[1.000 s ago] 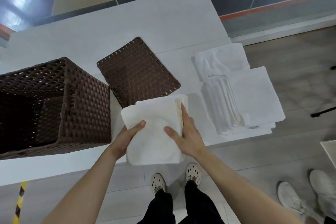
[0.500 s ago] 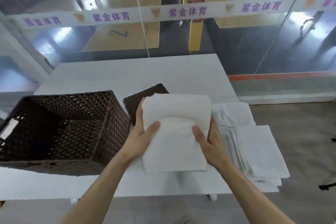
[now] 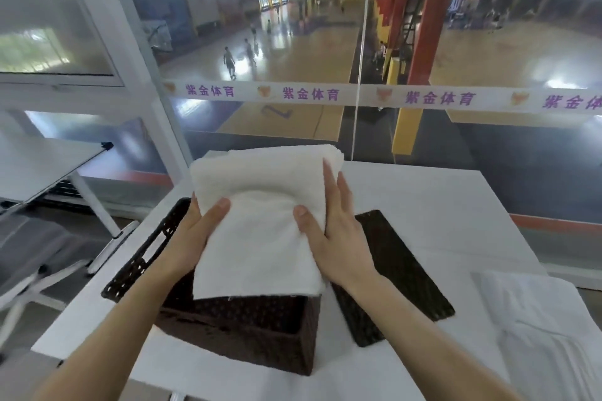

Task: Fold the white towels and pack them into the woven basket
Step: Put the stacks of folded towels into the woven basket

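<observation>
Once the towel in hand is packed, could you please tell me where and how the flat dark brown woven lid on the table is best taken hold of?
Probably by its long edge, approached from the right. The flat dark brown woven lid lies flat on the white table, and its left edge sits close beside the dark brown woven basket, leaving little finger room there. The right edge is bare, so fingers can slip under it, thumb on top.

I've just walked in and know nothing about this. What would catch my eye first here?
Front and centre, a folded white towel is held by the left hand and right hand above an open dark woven basket. A flat woven lid lies on the white table just right of it, with more white towels at far right.
</observation>
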The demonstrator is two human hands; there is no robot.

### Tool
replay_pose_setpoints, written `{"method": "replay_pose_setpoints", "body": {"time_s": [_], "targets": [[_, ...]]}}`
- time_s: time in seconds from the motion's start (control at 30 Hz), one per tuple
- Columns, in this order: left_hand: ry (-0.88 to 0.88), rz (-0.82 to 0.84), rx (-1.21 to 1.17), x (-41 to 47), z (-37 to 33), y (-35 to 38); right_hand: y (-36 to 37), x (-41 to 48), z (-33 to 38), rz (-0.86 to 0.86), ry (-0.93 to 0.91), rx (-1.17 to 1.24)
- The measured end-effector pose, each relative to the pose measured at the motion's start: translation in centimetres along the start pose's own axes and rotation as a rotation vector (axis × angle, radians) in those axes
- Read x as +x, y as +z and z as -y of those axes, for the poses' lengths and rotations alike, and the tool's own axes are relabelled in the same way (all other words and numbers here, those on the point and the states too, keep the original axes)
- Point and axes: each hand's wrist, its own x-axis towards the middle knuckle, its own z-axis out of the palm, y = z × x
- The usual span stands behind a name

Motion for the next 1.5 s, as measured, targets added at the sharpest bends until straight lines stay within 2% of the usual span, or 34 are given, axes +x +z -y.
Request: {"method": "replay_pose_setpoints", "body": {"time_s": [0.13,0.3,0.4,0.5,0.7,0.77,0.8,0.83,0.9,0.97,1.0,1.03,1.1,1.2,1.27,1.3,1.37,1.5], "targets": [[-0.033,0.011,0.121,2.4,3.0,-9.4,10.0,2.0,2.0,0.078,0.045,0.077],[-0.147,0.169,0.333,5.2,8.0,-17.1,21.3,2.0,-0.5,0.2,0.309,0.341],[-0.202,0.289,0.409,6.5,10.8,-18.2,25.5,1.3,-3.1,0.178,0.468,0.432],[-0.266,0.366,0.445,8.2,13.8,-18.3,26.6,1.2,-2.7,0.146,0.581,0.51],[-0.319,0.399,0.414,11.3,16.5,-16.7,27.1,3.5,-5.3,0.111,0.717,0.514],[-0.358,0.377,0.537,12.3,17.8,-16.3,28.5,4.6,-6.9,0.14,0.745,0.472],[-0.371,0.396,0.676,12.6,18.4,-16.3,29.4,4.9,-7.5,0.217,0.776,0.398],[-0.335,0.436,0.838,12.5,18.7,-16.2,30.5,4.9,-8.3,0.304,0.819,0.308],[-0.087,0.444,1.134,11.6,19.3,-16.6,32.8,4.2,-10.1,0.474,0.916,0.137],[0.222,0.355,1.322,11.0,19.5,-18.0,34.7,3.9,-10.7,0.514,0.997,0.073],[0.3,0.309,1.358,11.2,20.0,-18.9,35.2,4.1,-10.3,0.509,1.011,0.027],[0.31,0.271,1.36,11.4,20.7,-19.7,35.4,4.3,-9.7,0.493,0.991,-0.069],[0.171,0.269,1.285,11.9,21.8,-21.1,35.1,4.5,-8.2,0.441,0.827,-0.372],[-0.084,0.308,0.905,12.2,22.2,-21.5,34.1,4.4,-5.4,0.359,0.288,-0.702],[-0.084,0.288,0.749,12.3,21.6,-21.4,34.5,4.3,-4.8,0.496,-0.022,-0.75],[-0.071,0.279,0.731,12.2,21.5,-21.4,35.2,4.3,-5.0,0.581,-0.097,-0.769],[-0.069,0.266,0.728,11.9,21.6,-21.4,37.1,4.5,-6.2,0.684,-0.071,-0.817],[-0.081,0.271,0.73,11.7,21.5,-21.3,41.4,7.1,-7.4,0.709,0.125,-0.867]]}}
